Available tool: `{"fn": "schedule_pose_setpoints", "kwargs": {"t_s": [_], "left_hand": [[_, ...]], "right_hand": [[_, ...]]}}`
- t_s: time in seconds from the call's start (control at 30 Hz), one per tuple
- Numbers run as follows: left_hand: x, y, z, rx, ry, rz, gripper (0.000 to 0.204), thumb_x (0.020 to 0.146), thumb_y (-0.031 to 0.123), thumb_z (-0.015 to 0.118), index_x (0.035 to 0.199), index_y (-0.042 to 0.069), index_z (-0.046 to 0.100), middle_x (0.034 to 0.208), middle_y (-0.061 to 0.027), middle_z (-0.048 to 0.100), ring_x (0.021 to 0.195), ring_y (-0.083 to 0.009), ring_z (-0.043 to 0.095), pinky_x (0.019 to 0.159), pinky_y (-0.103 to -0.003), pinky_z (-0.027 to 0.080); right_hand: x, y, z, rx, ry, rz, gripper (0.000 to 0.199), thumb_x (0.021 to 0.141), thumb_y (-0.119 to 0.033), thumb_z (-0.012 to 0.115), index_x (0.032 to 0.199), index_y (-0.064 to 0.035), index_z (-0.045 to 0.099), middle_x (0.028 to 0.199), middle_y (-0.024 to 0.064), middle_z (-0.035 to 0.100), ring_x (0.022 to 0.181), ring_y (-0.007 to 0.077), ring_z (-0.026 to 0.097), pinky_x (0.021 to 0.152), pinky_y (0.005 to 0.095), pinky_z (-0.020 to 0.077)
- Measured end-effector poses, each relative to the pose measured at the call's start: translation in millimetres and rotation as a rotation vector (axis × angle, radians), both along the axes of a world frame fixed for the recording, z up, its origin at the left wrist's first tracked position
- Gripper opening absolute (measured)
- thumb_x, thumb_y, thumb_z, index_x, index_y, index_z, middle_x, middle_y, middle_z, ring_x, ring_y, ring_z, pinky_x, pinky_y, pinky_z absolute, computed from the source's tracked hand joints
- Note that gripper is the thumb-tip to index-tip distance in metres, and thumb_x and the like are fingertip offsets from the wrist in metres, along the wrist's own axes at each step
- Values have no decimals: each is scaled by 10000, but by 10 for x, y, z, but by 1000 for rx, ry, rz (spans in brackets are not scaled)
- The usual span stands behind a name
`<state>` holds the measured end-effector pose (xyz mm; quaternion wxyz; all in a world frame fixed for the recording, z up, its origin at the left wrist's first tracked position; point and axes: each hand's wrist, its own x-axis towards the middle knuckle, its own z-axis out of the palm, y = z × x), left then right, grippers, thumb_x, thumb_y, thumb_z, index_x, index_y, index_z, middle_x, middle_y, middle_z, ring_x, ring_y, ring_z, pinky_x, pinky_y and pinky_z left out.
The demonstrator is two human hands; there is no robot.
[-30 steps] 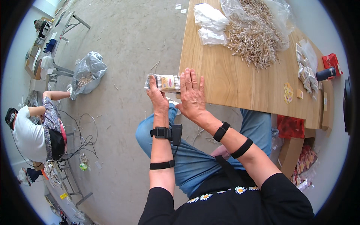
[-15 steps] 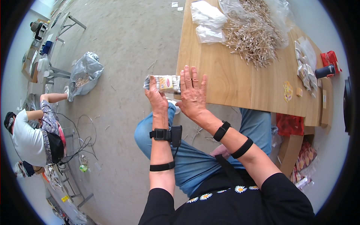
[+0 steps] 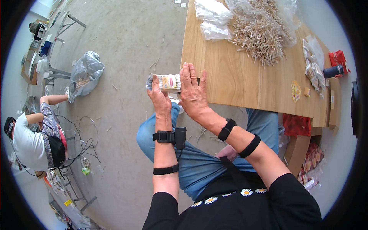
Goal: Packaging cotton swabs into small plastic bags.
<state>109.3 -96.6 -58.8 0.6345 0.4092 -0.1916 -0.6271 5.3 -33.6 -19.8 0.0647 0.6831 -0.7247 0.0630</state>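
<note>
My left hand [image 3: 159, 97] grips a clear bag of cotton swabs [image 3: 165, 82], its thumb across the bag's left end. The swabs lie sideways in the bag, behind a small yellow and white label card. My right hand [image 3: 194, 92] is flat at the table's left edge, fingers stretched out and pointing away from me. Its index-finger side is against or very near the right end of the bag. The bag is held just off the table's edge, over the floor. A large heap of loose cotton swabs [image 3: 260, 36] lies on the wooden table [image 3: 226, 73].
Empty clear bags [image 3: 212, 19] lie beside the heap. Yellow cards [image 3: 295, 91], filled packs [image 3: 315, 74], a dark cylinder [image 3: 332, 71] and a red packet [image 3: 338, 58] are at the right. On the left, a person [image 3: 32, 142] sits near a grey sack [image 3: 86, 76]; cables trail across the floor.
My right hand has shifted slightly left, toward the bag's end. The left hand keeps its hold on the bag, almost unmoved.
</note>
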Motion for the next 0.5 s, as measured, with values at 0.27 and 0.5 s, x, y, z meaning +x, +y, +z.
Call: {"fn": "schedule_pose_setpoints", "kwargs": {"t_s": [0.27, 0.5], "left_hand": [[-46, -30, 29, -21, -21, 8, 164, 962, 230, 650, 1014, 90, 582, 888, -14, 633, 786, -133, 657, 675, -310, 576], [174, 37, -6, 131, -17, -96, 215, 958, 290, 654, 1036, 101, 586, 928, -38, 671, 795, -159, 681, 650, -338, 591]], "right_hand": [[18, -70, -183, -103, 179, -62, 1061, 615, -306, 830, 1453, 101, 322, 1537, 223, 273, 1482, 385, 174, 1190, 596, 112], [-229, 159, 207, 149, -236, 123, 1198, 602, -436, 865, 1521, -3, 230, 1583, 179, 218, 1501, 336, 137, 1162, 632, 105]]}}
